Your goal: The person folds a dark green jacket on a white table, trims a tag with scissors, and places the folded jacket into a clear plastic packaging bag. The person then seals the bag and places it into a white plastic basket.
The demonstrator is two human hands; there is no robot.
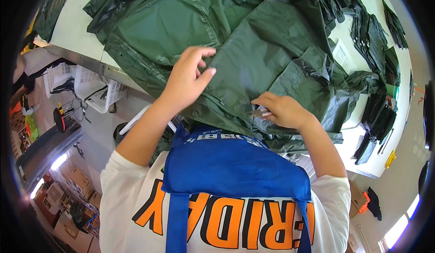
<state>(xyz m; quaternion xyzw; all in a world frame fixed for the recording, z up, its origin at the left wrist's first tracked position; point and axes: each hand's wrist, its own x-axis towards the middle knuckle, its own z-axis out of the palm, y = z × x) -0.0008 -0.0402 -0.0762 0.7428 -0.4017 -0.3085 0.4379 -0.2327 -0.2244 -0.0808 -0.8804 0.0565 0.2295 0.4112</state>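
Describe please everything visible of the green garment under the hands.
The garment is dark green and shiny, like coated fabric. It has a zipper, snaps and a pocket. It lies wrinkled on the white table, its near side hanging over the edge. The right hand, holding snips, is at its front; I cannot tell whether the left hand touches it.

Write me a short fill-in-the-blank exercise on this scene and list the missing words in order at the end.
1. The small metal snips are held in the person's ____ hand.
2. The bare left hand is over a glossy, wrinkled fabric garment coloured dark ____.
3. The smooth cloth apron worn over the white short-sleeved shirt is ____.
4. The large, black-shadowed lettering on that shirt is coloured ____.

Missing words: right; green; blue; orange.
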